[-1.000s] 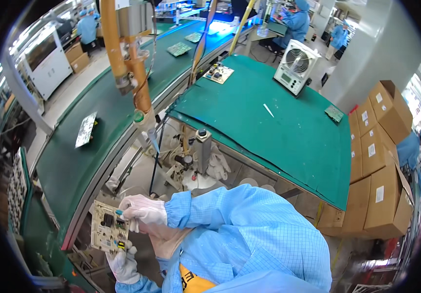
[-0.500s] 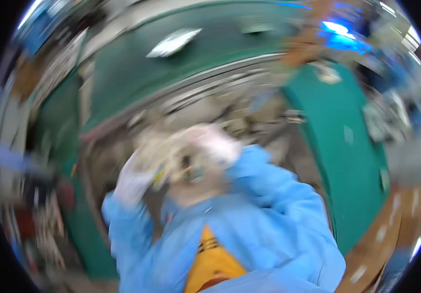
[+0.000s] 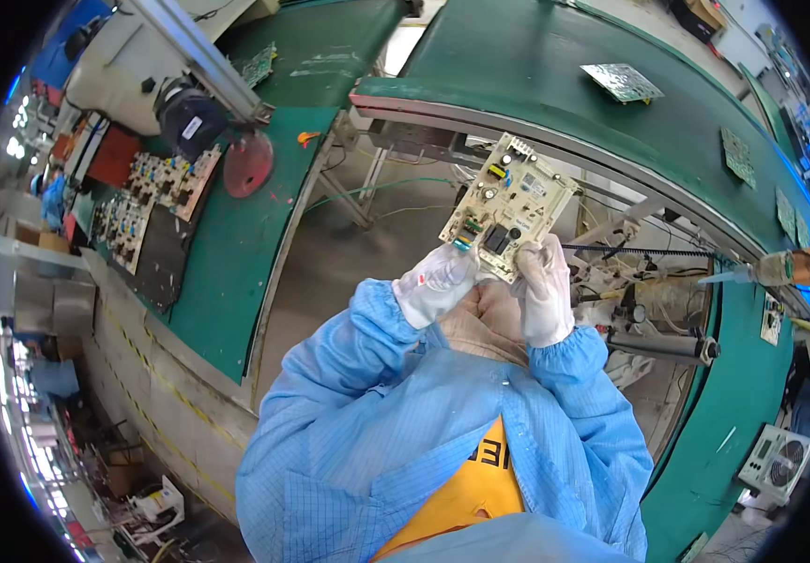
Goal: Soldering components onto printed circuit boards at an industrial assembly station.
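Observation:
Between my hands I hold up a cream-coloured circuit board (image 3: 523, 199), its component side facing me. Black, blue and yellow parts and a dark square block stand on it. My left hand (image 3: 438, 284), in a white glove, is closed on the board's lower left corner. The lower right edge is pinched by my right hand (image 3: 546, 286), also gloved in white. The board is tilted in the air, just short of the green conveyor belt (image 3: 508, 56). Fingertips behind the board are partly hidden.
Boards (image 3: 623, 83) lie spaced along the belt. At left, a green table (image 3: 227, 272) carries populated boards (image 3: 122, 230), a red disc (image 3: 248, 165) and a dark round device (image 3: 189, 120). A nozzle-tipped tool (image 3: 762, 272) and a grey fan box (image 3: 778, 462) stand at right.
The view has swung toward the left-hand table, and the earlier blur has cleared. The board, held close to my body before, is now farther out in front, still in both hands.

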